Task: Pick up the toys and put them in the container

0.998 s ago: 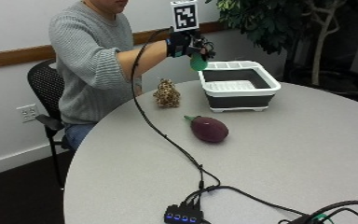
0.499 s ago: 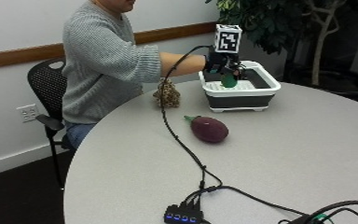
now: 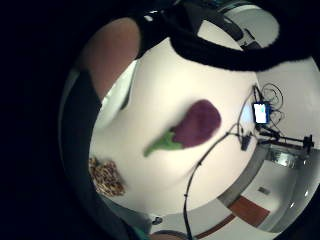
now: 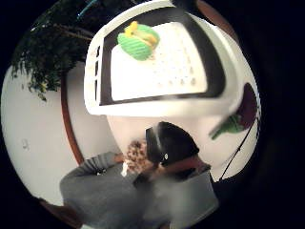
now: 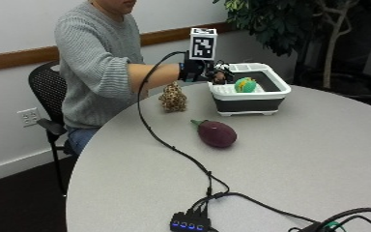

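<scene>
The green toy point(image 5: 247, 85) lies on the floor of the container point(image 5: 249, 102), against the wall nearest the person; half a second ago it was in the gloved hand above the basin, and a second ago it was carried in the air beside the person's chest. It is now released and apart from the hand. Judged from this, one of three toys is delivered and two remain on the table point(image 5: 340, 154).

The right hand point(image 5: 210, 73) hovers at the container's rim, on the person's side, just above the wall. The outside view does not resolve the fingers, and neither palm view shows anything in the grasp: the thumb-side camera looks down on the basin with the green toy point(image 4: 137, 40) lying free in it. The hand appears empty; how far the fingers are spread cannot be told.

The purple eggplant toy point(image 5: 216, 133) lies on the table in front of the container, near it but not touching, and below and forward of the hand. The spotted brown toy point(image 5: 173, 97) stands beside the container's near corner, under the person's forearm, the closer of the two to the hand. Either is a likely next pick.
</scene>
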`<state>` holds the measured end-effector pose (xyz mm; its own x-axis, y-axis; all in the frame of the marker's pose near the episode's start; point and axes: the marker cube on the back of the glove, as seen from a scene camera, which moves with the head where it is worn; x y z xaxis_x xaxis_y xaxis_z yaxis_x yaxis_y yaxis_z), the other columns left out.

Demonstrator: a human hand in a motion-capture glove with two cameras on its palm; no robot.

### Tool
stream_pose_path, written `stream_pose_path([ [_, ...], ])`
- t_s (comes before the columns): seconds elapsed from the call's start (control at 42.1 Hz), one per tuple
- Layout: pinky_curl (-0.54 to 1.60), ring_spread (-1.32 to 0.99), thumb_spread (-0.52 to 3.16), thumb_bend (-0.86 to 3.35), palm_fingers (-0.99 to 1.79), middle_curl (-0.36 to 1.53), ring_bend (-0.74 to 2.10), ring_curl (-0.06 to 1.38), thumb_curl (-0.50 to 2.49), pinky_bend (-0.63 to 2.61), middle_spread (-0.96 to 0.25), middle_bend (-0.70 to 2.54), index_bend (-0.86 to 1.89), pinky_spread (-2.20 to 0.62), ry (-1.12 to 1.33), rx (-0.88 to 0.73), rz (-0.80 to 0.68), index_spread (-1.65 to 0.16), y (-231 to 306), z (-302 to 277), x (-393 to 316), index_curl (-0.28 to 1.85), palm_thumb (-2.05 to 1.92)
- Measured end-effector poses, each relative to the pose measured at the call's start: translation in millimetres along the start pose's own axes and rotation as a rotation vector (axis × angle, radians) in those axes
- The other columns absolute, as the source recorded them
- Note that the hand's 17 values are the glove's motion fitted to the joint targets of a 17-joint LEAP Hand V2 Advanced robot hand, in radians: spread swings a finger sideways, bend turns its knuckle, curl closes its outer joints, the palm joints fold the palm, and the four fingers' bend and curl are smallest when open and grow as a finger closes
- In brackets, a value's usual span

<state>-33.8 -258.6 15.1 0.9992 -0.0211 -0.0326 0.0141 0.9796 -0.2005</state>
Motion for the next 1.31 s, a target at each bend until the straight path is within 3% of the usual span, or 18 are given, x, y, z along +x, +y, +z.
stream_pose_path([
  [0.309, 0.36, -0.14, 1.32, -0.01, -0.05, 0.34, 0.29, 0.24, 0.31, 0.6, -0.17, 0.18, 0.19, 0.07, -0.094, 0.035, 0.282, -0.36, 46, -6, 133, 0.37, 0.12],
  [0.547, 0.36, -0.11, 1.32, -0.01, -0.07, 0.32, 0.24, 0.24, 0.31, 0.61, -0.15, 0.13, 0.2, 0.07, -0.109, -0.078, 0.33, -0.36, 20, 51, 138, 0.39, 0.12],
  [0.666, 0.38, -0.08, 1.32, -0.01, -0.13, 0.28, 0.17, 0.23, 0.31, 0.68, -0.13, 0.09, 0.2, 0.07, -0.073, -0.255, 0.449, -0.36, 4, 117, 144, 0.4, 0.12],
  [0.713, 0.41, -0.06, 1.32, -0.02, -0.29, 0.25, 0.11, 0.21, 0.31, 0.79, -0.1, 0.0, 0.15, 0.07, -0.09, -0.301, 0.446, -0.35, 3, 139, 139, 0.38, 0.11],
  [0.761, 0.43, -0.04, 1.31, -0.03, -0.41, 0.21, 0.09, 0.2, 0.31, 0.93, -0.07, -0.06, 0.1, 0.06, -0.093, -0.289, 0.444, -0.33, 0, 144, 135, 0.36, 0.07],
  [0.951, 0.47, 0.0, 1.33, 0.0, -0.3, 0.14, 0.13, 0.17, 0.32, 1.07, -0.04, 0.0, 0.18, 0.03, -0.039, -0.26, 0.44, -0.34, -3, 140, 134, 0.38, 0.09],
  [1.07, 0.46, -0.01, 1.4, 0.04, -0.13, 0.12, 0.21, 0.19, 0.35, 1.06, -0.05, 0.05, 0.22, -0.01, -0.016, -0.11, 0.423, -0.35, -5, 137, 136, 0.39, 0.16],
  [1.141, 0.45, -0.07, 1.47, 0.11, 0.13, 0.13, 0.32, 0.22, 0.38, 1.04, -0.06, 0.12, 0.29, -0.08, 0.018, -0.007, 0.383, -0.37, -4, 131, 137, 0.42, 0.28],
  [1.189, 0.41, -0.15, 1.48, 0.21, 0.47, 0.14, 0.46, 0.24, 0.45, 1.05, -0.1, 0.18, 0.26, -0.19, 0.042, 0.038, 0.364, -0.38, -3, 124, 138, 0.4, 0.48],
  [1.307, 0.37, -0.29, 1.32, 0.26, 0.75, 0.17, 0.53, 0.27, 0.56, 0.92, -0.17, 0.24, 0.47, -0.29, 0.008, 0.106, 0.379, -0.42, 2, 87, 151, 0.47, 0.63],
])
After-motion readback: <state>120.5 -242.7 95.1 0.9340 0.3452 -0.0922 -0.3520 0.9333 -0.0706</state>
